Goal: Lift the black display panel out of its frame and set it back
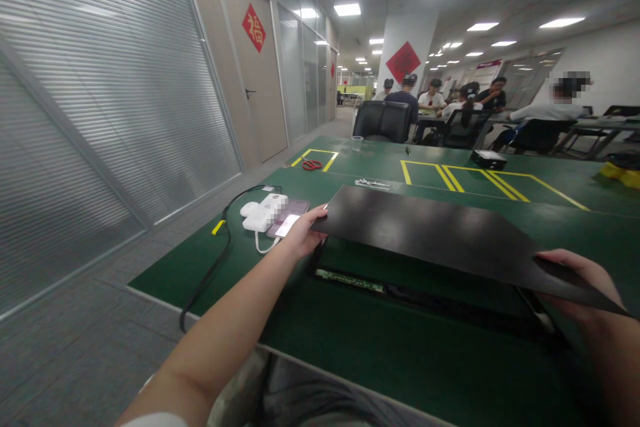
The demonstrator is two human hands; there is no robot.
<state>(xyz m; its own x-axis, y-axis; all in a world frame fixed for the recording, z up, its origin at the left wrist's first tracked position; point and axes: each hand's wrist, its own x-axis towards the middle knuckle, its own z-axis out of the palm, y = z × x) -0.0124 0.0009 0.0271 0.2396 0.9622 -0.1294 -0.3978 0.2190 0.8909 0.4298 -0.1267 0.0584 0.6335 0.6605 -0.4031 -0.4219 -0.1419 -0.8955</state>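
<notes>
While your left hand (305, 235) grips the panel (430, 227) at nine o'clock, your right hand (594, 271) at three, it's raised, not yet laid down.

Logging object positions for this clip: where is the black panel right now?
In the head view, the black panel is right of centre, held between the left hand and right hand, above the green table.

1. Two bare hands (304, 235) and one dark panel (425, 227) occupy the foreground.
2. One phone (293, 219), one clear cup (357, 143), one pair of red scissors (313, 165) and one black box (488, 159) are on view.
3. Two large red diamond signs (254, 28) show.
4. Behind, people (403, 107) appear to number six.
</notes>
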